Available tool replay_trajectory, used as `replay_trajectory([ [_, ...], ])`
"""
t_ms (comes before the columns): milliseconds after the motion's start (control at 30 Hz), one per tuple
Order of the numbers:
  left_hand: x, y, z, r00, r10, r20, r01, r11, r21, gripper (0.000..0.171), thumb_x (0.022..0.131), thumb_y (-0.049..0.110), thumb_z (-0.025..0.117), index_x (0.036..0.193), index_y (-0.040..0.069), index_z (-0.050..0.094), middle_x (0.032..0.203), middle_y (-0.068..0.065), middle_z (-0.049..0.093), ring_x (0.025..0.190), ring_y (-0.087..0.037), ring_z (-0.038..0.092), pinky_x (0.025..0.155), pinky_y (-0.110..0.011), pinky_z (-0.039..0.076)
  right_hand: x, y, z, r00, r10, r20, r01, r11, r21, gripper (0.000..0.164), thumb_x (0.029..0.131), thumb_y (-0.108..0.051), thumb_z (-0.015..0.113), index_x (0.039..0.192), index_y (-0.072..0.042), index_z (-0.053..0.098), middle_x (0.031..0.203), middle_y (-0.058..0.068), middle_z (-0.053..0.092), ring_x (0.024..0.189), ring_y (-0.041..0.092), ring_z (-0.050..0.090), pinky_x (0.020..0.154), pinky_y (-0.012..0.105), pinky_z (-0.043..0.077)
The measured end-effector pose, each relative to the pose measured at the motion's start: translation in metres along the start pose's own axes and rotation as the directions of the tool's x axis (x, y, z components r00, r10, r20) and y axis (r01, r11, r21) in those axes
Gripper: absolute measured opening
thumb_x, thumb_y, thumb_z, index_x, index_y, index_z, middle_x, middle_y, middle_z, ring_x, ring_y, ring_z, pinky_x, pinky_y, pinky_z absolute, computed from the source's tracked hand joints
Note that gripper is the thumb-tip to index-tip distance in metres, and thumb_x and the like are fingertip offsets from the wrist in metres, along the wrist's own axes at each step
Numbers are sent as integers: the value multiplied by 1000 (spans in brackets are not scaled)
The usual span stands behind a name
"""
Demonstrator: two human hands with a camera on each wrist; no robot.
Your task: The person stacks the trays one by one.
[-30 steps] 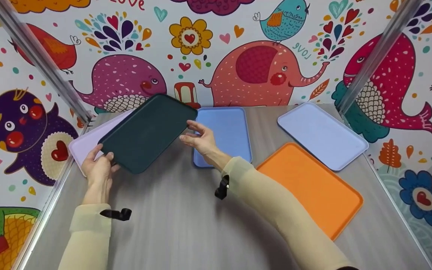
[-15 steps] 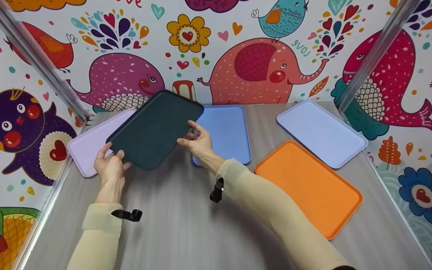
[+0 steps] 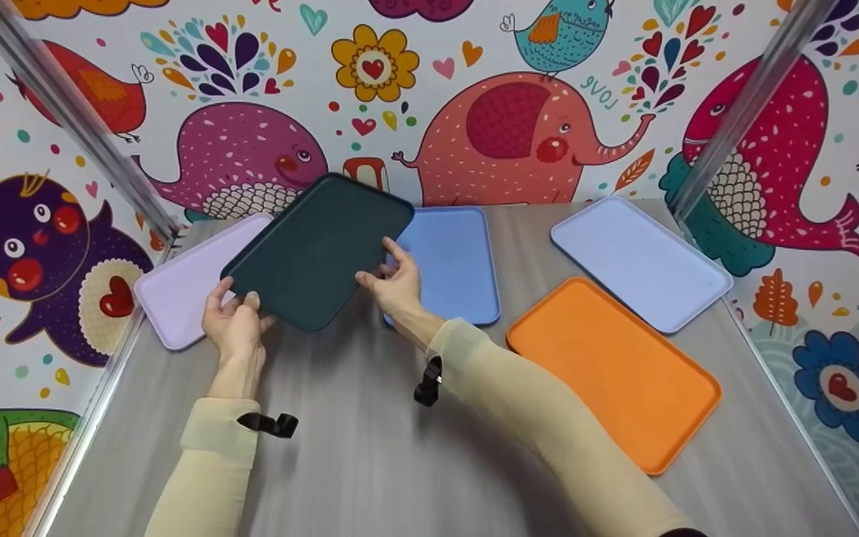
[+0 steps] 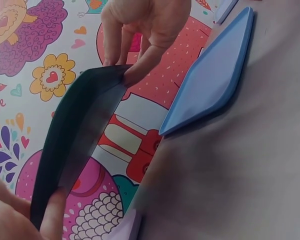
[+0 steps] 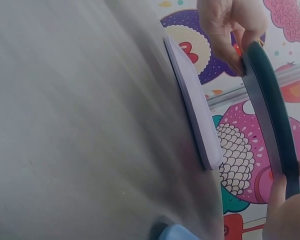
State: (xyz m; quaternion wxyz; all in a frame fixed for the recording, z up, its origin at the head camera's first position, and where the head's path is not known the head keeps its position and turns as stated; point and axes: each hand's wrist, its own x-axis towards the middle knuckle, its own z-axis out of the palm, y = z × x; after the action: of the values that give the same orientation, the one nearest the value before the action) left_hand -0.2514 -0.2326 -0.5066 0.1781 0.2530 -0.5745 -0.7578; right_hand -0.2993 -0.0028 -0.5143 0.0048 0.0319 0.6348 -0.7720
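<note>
A dark green rectangular tray [image 3: 318,250] is held up off the table between both hands, tilted, its far end raised. My left hand [image 3: 236,328] grips its near left corner, thumb on top and fingers beneath. At the right-hand edge, my right hand [image 3: 397,287] pinches the rim between thumb and fingers. Both wrist views show the dark tray [image 4: 72,130] nearly edge-on, well apart from the tabletop. Under and behind it lie a lilac tray [image 3: 183,298] at the left and a blue tray [image 3: 455,261] in the middle, each partly covered by it in the head view.
An orange tray [image 3: 616,373] lies angled on the grey table [image 3: 347,455] at the right, near the right forearm. Behind it is a pale periwinkle tray [image 3: 642,261]. Printed wall panels [image 3: 504,142] and metal posts [image 3: 765,97] enclose the back and sides.
Over the last second the dark green tray has shifted right and slightly up, the left hand moving along with it. The right hand stays near the same spot. The other trays have not moved.
</note>
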Motion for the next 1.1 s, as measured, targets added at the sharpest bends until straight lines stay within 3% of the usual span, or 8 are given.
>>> replay_trajectory([
  [300,-2,-2,4,1000,14,-7,-14,1000,-25,57,101,-4,59,155,14,50,117,-12,61,71,-11,65,55,-25,57,-1,-3,1,1000,20,-20,-20,1000,18,83,87,9,79,160,-18,49,155,11,50,119,24,66,82,35,62],
  [567,-1,-2,9,1000,18,1,-18,999,-36,54,100,-4,62,150,14,54,109,-10,62,72,-10,62,55,-24,56,3,-5,-2,1000,25,-16,-22,990,141,84,85,18,73,160,-13,48,146,9,55,89,21,68,67,35,58],
  [700,-1,-2,10,1000,12,8,-11,1000,-19,52,100,-4,64,148,12,54,106,-8,63,73,-10,64,55,-24,56,4,-8,-5,999,26,-27,-21,988,153,81,88,17,70,159,-13,48,143,10,58,85,22,70,64,32,59],
  [900,0,2,9,999,8,35,-9,1000,18,57,97,-3,68,150,13,54,121,-11,60,91,-14,67,64,-27,61,7,-12,-10,1000,19,-22,-15,987,157,80,88,16,70,160,-12,48,141,10,59,80,21,67,64,33,57],
  [1100,8,18,-3,997,-45,66,41,998,53,59,100,2,69,154,16,52,143,-12,53,106,-18,68,74,-30,64,13,-17,-21,1000,26,-16,-23,987,162,79,87,17,71,158,-10,50,141,13,58,77,18,69,63,31,60],
])
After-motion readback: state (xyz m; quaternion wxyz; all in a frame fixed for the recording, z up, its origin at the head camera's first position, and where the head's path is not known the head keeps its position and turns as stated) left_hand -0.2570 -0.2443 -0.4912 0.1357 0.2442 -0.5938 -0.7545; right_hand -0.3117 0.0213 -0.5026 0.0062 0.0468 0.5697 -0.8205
